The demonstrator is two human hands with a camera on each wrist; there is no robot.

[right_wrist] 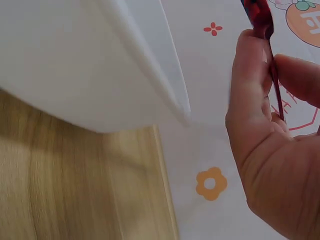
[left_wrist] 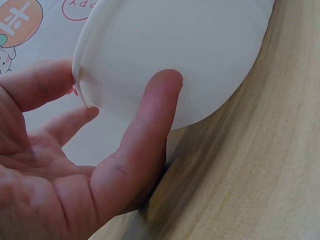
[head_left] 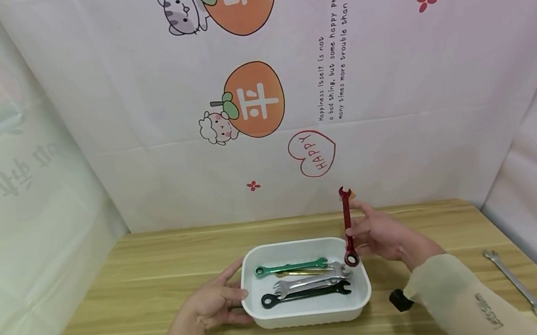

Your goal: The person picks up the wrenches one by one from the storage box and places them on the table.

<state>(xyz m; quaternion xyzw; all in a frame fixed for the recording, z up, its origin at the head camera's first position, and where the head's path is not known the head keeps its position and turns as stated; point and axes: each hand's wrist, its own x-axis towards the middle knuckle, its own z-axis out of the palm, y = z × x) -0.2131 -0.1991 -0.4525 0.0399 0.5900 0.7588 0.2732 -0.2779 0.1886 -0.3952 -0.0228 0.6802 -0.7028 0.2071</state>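
A white plastic tub (head_left: 315, 318) holds several combination wrenches: a green wrench (head_left: 290, 267), a gold-coloured wrench (head_left: 302, 272), silver wrenches (head_left: 309, 283) and a black wrench (head_left: 306, 294). At the tub's left end, my left hand (head_left: 216, 302) grips its rim and wall; the left wrist view shows one digit (left_wrist: 160, 100) against the outer wall and others at the rim. My right hand (head_left: 377, 229) pinches a red wrench (head_left: 347, 222) between thumb and fingers. That wrench stands nearly upright, its ring end low over the tub's right rear corner.
A lone silver wrench (head_left: 520, 285) lies on the wooden table (head_left: 111, 312) at the far right, beyond my right sleeve (head_left: 468, 294). Behind the table rises a white printed cloth (head_left: 164, 149), and similar cloth hangs on both sides.
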